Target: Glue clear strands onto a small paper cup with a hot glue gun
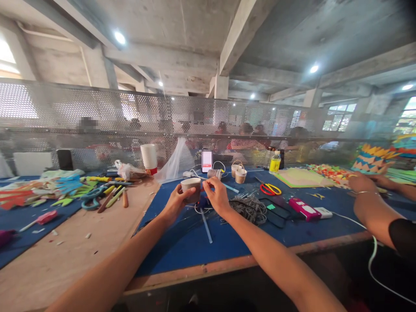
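Observation:
My left hand (pixel 175 203) is wrapped around a small paper cup (pixel 190 183), its rim facing up and its lower part greyish brown. Just to the right of the cup, my right hand (pixel 217 197) has its fingers pinched together; whatever is between them is too small to make out. Below and between the hands lies a dark blue tool (pixel 203 202), partly hidden, with a clear stick (pixel 206 227) reaching toward me. A loose heap of grey cord (pixel 248 210) rests beside my right wrist. Two more small cups (pixel 240 175) stand farther back.
Red-and-yellow scissors (pixel 270 189), a yellow-labelled bottle (pixel 274 162) and a magenta box (pixel 304 209) lie or stand to the right. Another person's arm (pixel 370 208) reaches in there. A cup stack (pixel 148 157), blue-handled scissors (pixel 92 199) and a phone (pixel 207 161) are also on the table.

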`<state>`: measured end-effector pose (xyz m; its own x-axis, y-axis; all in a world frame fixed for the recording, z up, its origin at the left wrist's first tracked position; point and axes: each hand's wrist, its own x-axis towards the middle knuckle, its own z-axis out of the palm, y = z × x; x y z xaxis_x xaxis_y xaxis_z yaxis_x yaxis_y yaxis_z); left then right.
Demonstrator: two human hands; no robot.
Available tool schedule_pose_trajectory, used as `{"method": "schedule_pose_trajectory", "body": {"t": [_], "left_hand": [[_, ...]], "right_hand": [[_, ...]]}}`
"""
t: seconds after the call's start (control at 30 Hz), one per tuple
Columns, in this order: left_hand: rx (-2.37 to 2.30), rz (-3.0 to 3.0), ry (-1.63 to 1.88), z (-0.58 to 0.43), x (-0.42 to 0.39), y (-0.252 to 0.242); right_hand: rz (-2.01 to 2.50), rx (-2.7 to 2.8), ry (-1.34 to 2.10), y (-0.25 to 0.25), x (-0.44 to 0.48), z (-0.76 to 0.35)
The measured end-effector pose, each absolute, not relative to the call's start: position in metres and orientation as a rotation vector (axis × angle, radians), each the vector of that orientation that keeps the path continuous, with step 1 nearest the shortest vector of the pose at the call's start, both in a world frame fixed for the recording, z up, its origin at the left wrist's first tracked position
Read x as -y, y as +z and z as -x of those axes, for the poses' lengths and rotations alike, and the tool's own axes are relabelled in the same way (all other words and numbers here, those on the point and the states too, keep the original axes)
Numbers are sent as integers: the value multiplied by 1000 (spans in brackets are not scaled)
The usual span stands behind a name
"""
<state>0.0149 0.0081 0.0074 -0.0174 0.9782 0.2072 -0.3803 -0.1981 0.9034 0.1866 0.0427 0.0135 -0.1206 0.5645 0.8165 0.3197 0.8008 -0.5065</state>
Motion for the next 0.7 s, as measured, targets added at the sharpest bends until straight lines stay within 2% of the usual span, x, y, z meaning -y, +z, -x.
{"method": "schedule_pose_trajectory", "body": {"t": [0.7], "left_hand": [[-784,-1116,1471,-16,-3,12]], "right_hand": [[726,1726,237,12,-45,-187]]}}
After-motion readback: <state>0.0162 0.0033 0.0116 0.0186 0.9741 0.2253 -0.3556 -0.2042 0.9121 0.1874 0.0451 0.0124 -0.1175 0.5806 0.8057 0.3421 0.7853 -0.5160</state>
